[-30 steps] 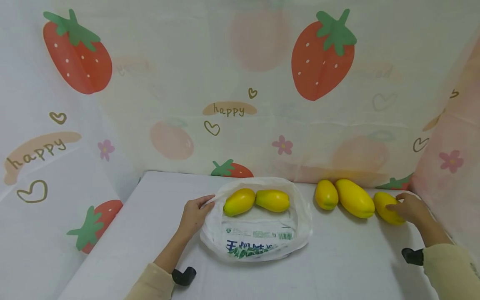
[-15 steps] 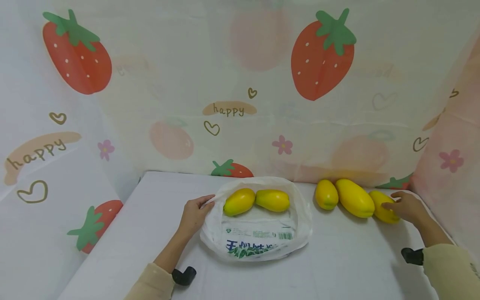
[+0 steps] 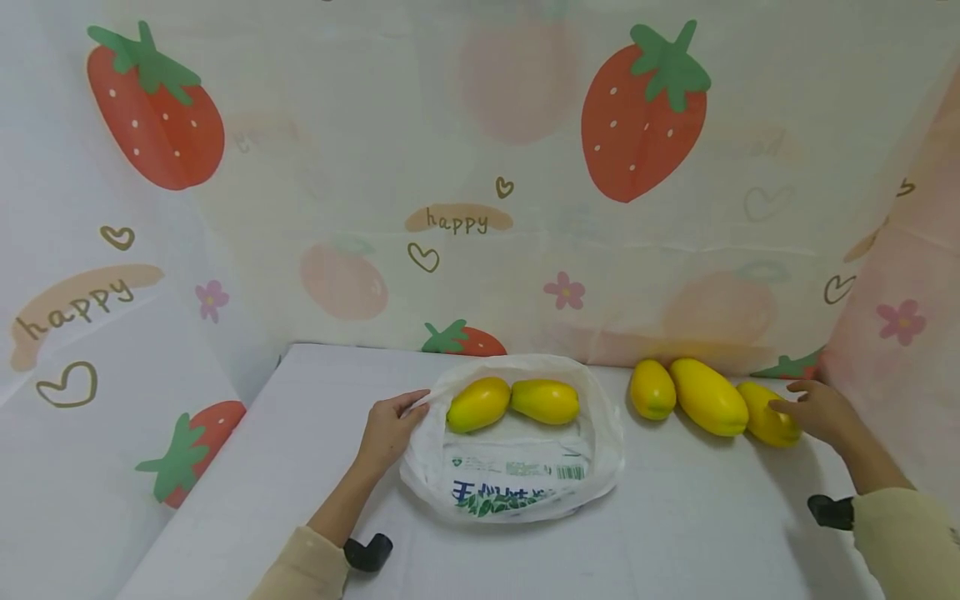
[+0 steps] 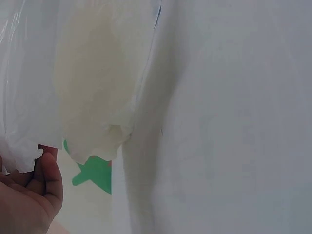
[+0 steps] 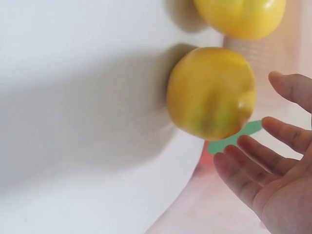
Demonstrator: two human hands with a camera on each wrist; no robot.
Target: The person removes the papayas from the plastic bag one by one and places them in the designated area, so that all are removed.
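My left hand (image 3: 388, 429) pinches the left rim of a white plastic bag (image 3: 611, 475); in the left wrist view its curled fingers (image 4: 48, 178) sit at the bag's edge. The bag lies mouth open, with two yellow-green papayas, a left one (image 3: 480, 404) and a right one (image 3: 546, 401), inside. My right hand (image 3: 828, 417) is beside the rightmost yellow papaya (image 3: 767, 423) on the table. From the right wrist, that hand (image 5: 280, 178) shows spread fingers holding nothing, close to the papaya (image 5: 209, 95).
A long yellow papaya (image 3: 708, 397) and a smaller one (image 3: 652, 390) lie in a row along the back of the white table (image 3: 675, 525). Behind stands a backdrop (image 3: 360, 150) printed with strawberries, and another printed sheet (image 3: 911, 350) borders the right side.
The rightmost papaya has shifted left, up to the long papaya. My right hand moved left with it, then drew back slightly to the right. The left hand and bag stay put.
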